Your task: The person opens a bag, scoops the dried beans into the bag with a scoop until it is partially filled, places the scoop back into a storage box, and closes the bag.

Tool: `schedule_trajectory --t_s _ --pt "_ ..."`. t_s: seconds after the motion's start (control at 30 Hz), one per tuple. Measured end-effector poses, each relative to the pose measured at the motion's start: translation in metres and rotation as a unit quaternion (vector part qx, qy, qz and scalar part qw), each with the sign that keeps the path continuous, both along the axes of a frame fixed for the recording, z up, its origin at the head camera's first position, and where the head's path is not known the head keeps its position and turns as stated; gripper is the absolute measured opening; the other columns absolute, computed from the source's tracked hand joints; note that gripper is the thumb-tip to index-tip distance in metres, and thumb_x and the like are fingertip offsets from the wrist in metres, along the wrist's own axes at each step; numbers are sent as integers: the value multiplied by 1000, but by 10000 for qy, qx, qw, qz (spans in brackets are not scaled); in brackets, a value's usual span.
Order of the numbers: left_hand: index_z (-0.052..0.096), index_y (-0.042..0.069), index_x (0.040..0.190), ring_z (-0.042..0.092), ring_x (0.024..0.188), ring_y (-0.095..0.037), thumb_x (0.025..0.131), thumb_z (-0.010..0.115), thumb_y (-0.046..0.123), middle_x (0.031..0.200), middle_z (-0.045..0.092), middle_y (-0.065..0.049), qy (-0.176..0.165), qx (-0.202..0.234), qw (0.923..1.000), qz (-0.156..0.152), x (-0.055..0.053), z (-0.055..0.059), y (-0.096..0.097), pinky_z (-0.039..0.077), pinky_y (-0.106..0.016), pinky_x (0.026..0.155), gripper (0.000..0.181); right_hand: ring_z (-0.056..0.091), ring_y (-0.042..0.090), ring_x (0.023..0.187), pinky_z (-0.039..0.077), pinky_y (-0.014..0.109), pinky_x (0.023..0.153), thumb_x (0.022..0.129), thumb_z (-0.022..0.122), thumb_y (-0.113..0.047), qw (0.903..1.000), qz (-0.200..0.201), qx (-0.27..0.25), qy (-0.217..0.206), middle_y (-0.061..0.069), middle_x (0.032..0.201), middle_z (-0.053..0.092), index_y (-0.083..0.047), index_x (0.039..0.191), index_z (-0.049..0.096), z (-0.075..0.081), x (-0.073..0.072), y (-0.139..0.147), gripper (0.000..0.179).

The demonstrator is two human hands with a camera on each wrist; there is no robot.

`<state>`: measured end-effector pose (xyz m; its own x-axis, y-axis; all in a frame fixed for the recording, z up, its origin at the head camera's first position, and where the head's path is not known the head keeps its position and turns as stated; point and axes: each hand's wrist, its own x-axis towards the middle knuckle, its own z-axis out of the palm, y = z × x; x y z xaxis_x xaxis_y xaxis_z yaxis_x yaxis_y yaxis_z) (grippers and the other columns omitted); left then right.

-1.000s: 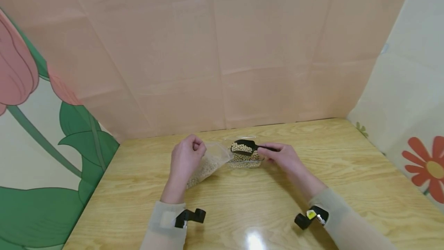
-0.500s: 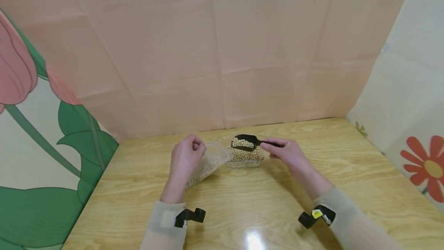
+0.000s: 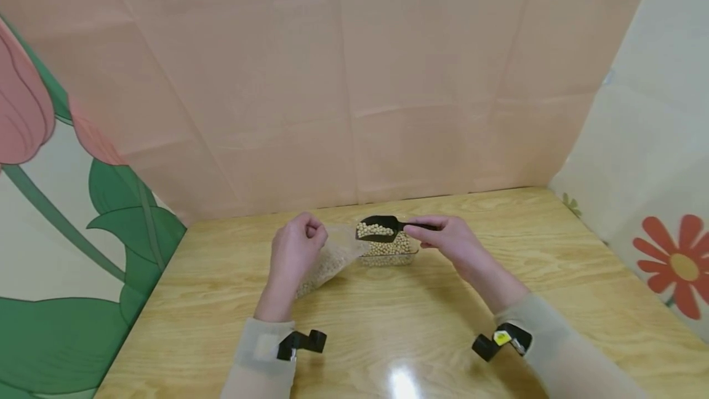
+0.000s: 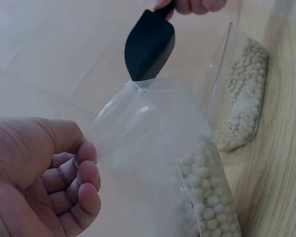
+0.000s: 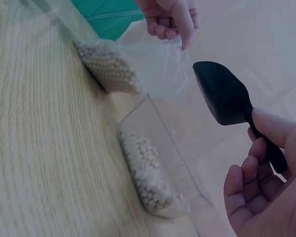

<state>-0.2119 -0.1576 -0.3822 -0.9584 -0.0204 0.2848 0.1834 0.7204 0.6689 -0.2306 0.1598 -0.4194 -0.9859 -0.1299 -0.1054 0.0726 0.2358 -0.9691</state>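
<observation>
My left hand [image 3: 296, 248] pinches the top edge of a clear plastic zip bag [image 4: 153, 123], holding its mouth up. Small round beige balls [image 4: 209, 197] fill the bag's lower part, which rests on the table. In my right hand [image 3: 451, 242] is a small black scoop [image 5: 222, 94], gripped by its handle between thumb and fingers. The scoop carries a heap of the same balls [image 3: 373, 229]. Its tip points left and overlaps the bag's mouth in the left wrist view. Beneath it stands a clear rectangular container [image 3: 388, 260], partly filled with these balls.
The wood-grain table [image 3: 365, 331] runs back to a pink sheet-covered wall [image 3: 343, 109]. A flower-patterned panel [image 3: 133, 226] stands at the left, and a pale wall [image 3: 637, 159] with a red flower borders the right side. Both wrists wear black camera mounts [image 3: 501, 340].
My right hand has raised the loaded scoop out of the container and moved it left toward the bag's mouth. The left hand has kept its hold on the bag nearly still.
</observation>
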Motion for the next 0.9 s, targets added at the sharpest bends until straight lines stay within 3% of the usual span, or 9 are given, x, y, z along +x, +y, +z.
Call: schedule_trajectory --t_s 0.2,0.3,0.53,0.77,0.9 --pt "75 8 99 64 67 -17 102 69 9 84 73 -1 -20 5 10000 30 -1 1 1 54 -37 67 7 68 41 122 52 53 107 95 88 -45 9989 197 179 387 9 147 70 -14 134 80 5 -6 -13 51" --pt "75 7 99 64 68 -17 102 69 8 84 73 -2 -6 1 10000 24 -2 1 1 55 -38 68 7 68 39 116 53 52 102 94 88 -48 9976 240 400 503 7 142 73 -17 130 82 8 -8 -19 48" --pt "75 8 97 65 69 -17 101 69 7 83 73 -1 29 -22 10000 55 -3 1 2 56 -38 71 7 67 27 127 52 46 105 92 90 -48 9924 327 885 794 7 138 75 -18 127 84 18 -9 -31 46" --pt "75 9 97 65 69 -17 100 70 8 84 73 0 -1 -20 9999 101 -3 2 4 56 -39 71 6 63 20 92 52 37 78 93 89 -45 9862 406 1272 983 7 132 77 -17 127 84 29 -10 -40 44" --pt "75 9 98 65 68 -17 100 70 8 83 73 0 -10 -4 9999 112 -3 3 5 56 -38 69 6 66 18 91 54 38 79 94 89 -42 9828 436 1404 1118 5 130 78 -20 124 85 36 -7 -44 38"
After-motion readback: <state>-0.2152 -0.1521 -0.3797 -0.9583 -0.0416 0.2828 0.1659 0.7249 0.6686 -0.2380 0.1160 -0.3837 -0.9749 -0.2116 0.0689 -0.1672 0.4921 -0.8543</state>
